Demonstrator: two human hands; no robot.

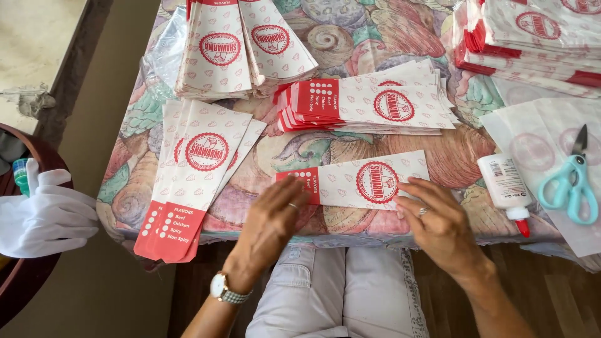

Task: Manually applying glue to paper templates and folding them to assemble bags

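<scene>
Both hands, left point(273, 216) and right point(438, 219), lie released with fingers pressing the flat red-and-white printed paper sleeve point(360, 181) onto the shell-patterned surface point(457, 156).

You're working in bright, even daylight, strongest at the upper left, with only soft shadows. Glare washes the clear plastic wrap point(164, 56), and your hands look slightly motion-blurred.

Table in shell-print cloth point(350, 37), paper bag stacks point(375, 103), glue bottle point(504, 186), scissors point(571, 184)
</scene>
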